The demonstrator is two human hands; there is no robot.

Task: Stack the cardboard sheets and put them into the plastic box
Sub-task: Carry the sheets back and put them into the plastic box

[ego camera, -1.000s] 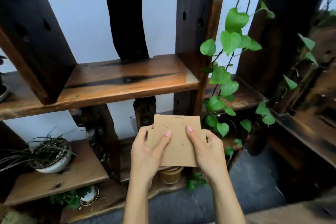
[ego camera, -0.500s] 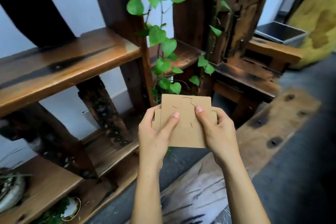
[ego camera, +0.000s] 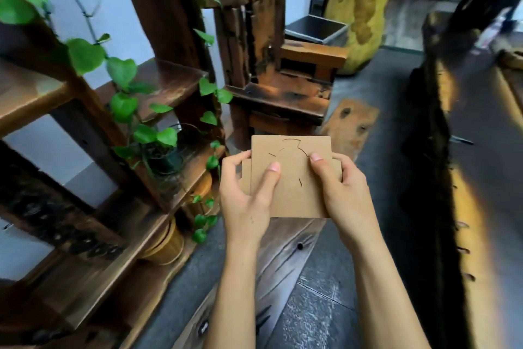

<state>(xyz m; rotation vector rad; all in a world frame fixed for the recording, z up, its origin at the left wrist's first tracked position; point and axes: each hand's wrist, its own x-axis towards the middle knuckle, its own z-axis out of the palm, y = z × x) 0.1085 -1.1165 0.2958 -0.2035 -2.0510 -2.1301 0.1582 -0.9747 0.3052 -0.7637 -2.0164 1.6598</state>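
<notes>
- To your left, rustic dark-wood shelving stands against a pale wall.
- A leafy green vine trails down its posts.
- A round wooden pot sits on a low board.
- Ahead, a mottled yellow column rises.
- On your right runs a long dark wooden slab.

Single head-worn view, looking forward and down, close over hands; shelving left, floor below.

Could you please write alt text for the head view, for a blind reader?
Left hand and right hand hold a stack of cardboard sheets, thumbs on the top sheet, which bears thin cut lines. Behind are a wooden shelf with a vine and, farther off, an open dark box.
</notes>
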